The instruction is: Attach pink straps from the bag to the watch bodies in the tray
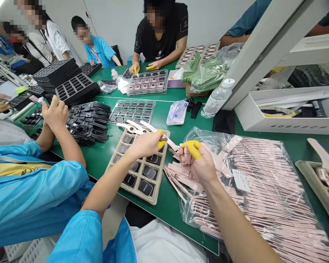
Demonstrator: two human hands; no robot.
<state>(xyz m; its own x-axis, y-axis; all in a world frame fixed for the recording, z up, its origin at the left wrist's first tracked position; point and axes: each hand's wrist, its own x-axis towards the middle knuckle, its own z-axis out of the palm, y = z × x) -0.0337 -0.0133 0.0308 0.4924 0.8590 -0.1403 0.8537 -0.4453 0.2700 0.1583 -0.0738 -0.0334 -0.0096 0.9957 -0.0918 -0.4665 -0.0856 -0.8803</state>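
Bridging left hand [150,143] and right hand [201,164], a pink strap [172,144] is pinched by both above the worktop [170,210], inward from its near edge; probably light and flexible, it is best gripped near its ends.

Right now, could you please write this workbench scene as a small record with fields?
Left hand: pinching a pink strap, yellow covers on fingertips
Right hand: fingertips at the strap's other end, also in yellow covers
Under left forearm: beige tray with dark square pieces in its compartments
Right side: clear bag with many pink straps
Left side: pile of black straps
Beyond the bag: capped clear bottle
Unclear: whether the held strap joins a watch body
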